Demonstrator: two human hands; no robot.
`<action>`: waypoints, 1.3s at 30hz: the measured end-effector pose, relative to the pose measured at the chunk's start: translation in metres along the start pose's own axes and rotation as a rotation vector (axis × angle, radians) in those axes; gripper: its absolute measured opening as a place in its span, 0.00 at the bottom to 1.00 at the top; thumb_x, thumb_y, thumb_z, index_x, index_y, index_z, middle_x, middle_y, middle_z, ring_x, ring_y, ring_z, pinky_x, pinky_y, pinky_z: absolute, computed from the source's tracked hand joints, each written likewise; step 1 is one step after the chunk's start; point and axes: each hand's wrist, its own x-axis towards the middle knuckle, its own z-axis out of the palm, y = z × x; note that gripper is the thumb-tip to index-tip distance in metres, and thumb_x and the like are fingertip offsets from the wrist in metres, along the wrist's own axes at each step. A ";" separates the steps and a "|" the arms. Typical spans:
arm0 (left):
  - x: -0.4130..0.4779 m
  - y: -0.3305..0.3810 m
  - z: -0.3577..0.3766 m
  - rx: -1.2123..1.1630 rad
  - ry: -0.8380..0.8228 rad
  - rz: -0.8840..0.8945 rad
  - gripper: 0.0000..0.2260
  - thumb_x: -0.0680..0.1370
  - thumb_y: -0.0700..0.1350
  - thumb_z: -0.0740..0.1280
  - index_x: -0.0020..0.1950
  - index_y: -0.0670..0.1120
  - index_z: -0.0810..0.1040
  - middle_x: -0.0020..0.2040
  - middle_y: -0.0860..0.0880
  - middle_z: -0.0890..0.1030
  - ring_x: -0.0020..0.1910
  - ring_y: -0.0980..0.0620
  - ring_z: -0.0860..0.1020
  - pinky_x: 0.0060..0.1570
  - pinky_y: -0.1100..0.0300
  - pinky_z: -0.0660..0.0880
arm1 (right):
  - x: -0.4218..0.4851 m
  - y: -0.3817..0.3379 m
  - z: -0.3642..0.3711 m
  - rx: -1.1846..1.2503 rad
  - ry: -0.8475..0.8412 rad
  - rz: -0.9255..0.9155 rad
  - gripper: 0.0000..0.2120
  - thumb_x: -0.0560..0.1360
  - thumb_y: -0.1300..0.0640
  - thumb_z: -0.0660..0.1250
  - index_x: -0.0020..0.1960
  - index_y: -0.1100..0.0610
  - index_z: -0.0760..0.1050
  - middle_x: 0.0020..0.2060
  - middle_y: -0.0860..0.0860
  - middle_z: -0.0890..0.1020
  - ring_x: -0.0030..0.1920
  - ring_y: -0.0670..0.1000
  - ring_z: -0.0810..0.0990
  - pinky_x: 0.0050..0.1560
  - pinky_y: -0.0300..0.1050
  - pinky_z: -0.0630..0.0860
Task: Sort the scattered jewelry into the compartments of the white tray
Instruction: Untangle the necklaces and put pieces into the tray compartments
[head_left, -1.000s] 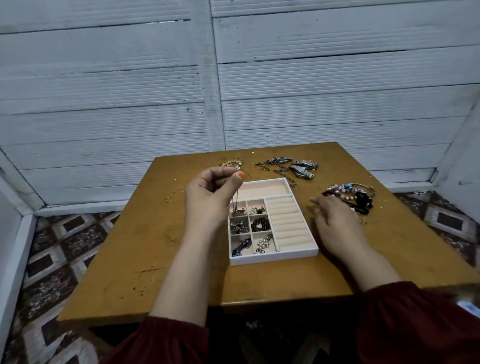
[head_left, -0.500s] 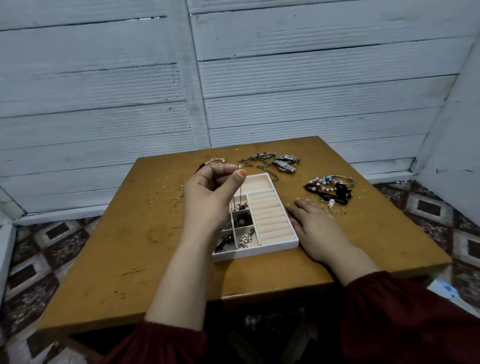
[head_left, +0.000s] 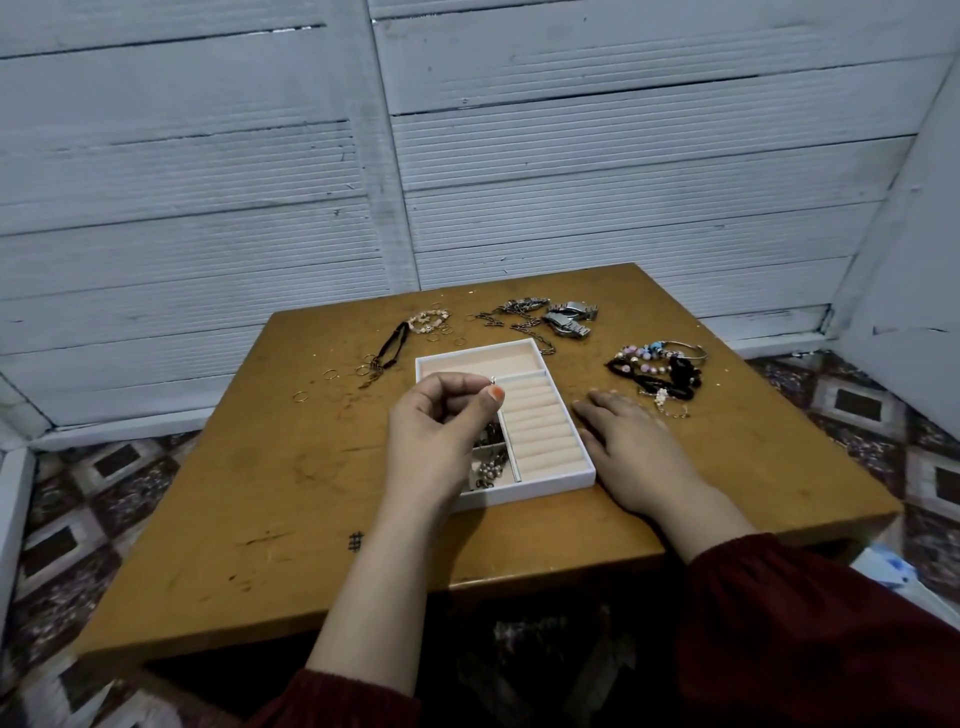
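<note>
Two hands showing: left hand (head_left: 441, 421) is hovering over the white tray (head_left: 530, 489), thumb and fingertips pinching a tiny silver piece (head_left: 492, 381). Right hand (head_left: 631, 439) is lying flat, fingers straight, on the table (head_left: 260, 519) just right of the tray. Watches (head_left: 569, 319) are sitting beyond the tray, beaded bracelets (head_left: 657, 369) right of it, gold rings (head_left: 363, 370) left of it. Small jewelry (head_left: 488, 467) is lying in its near-left compartments.

The left grip (head_left: 441, 421) is held up with its fingers curled into the palm, thumb and forefinger tips pinching a small silver piece (head_left: 492, 381). The right grip (head_left: 634, 441) lies palm down, fingers straight, flat on the counter (head_left: 311, 493). Both forearms are bare below dark red sleeves (head_left: 805, 623).
</note>
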 end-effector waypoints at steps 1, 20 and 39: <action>-0.001 -0.003 -0.001 0.000 -0.004 -0.016 0.04 0.73 0.35 0.71 0.43 0.44 0.80 0.37 0.49 0.81 0.33 0.62 0.78 0.36 0.70 0.75 | 0.000 0.000 0.000 -0.003 0.000 -0.001 0.23 0.81 0.45 0.52 0.74 0.49 0.61 0.75 0.50 0.61 0.76 0.51 0.57 0.73 0.49 0.53; 0.001 -0.036 -0.011 0.446 -0.065 0.019 0.03 0.70 0.45 0.74 0.41 0.51 0.82 0.31 0.55 0.79 0.37 0.54 0.77 0.40 0.57 0.77 | -0.002 -0.001 -0.002 0.019 0.004 0.005 0.22 0.81 0.46 0.53 0.74 0.48 0.62 0.75 0.49 0.61 0.76 0.51 0.56 0.73 0.48 0.53; 0.003 -0.031 -0.010 0.941 -0.103 -0.119 0.06 0.68 0.57 0.74 0.42 0.57 0.84 0.45 0.55 0.79 0.57 0.51 0.60 0.50 0.57 0.60 | -0.002 0.000 -0.001 0.034 0.021 -0.001 0.22 0.81 0.46 0.54 0.73 0.49 0.64 0.75 0.50 0.63 0.75 0.52 0.57 0.73 0.49 0.54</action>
